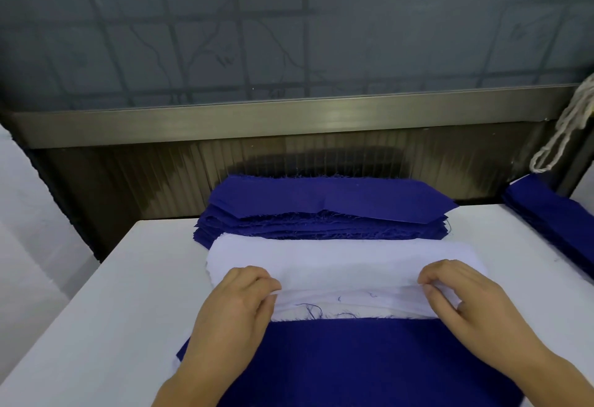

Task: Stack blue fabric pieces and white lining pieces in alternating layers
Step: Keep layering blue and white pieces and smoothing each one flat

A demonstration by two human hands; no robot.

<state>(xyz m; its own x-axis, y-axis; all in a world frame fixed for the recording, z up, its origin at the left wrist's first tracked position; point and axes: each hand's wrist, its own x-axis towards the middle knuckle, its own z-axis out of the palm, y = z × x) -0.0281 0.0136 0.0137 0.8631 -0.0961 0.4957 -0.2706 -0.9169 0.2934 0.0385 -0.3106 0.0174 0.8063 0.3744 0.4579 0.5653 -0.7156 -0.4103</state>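
Observation:
A pile of white lining pieces [347, 258] lies in the middle of the white table, in front of a thick pile of blue fabric pieces [328, 207]. Nearest to me lies the layered stack, topped by a blue piece [353, 361] with a white edge peeping out at its left. My left hand [234, 303] pinches the near left edge of the top white lining piece. My right hand [463, 294] pinches the same piece's near right edge. Loose blue threads lie on the lining between my hands.
A second pile of blue pieces [553, 213] sits at the table's right edge. A white cord [565, 130] hangs at the upper right. A metal sill and frosted window run behind the table [112, 294], whose left part shows bare white surface.

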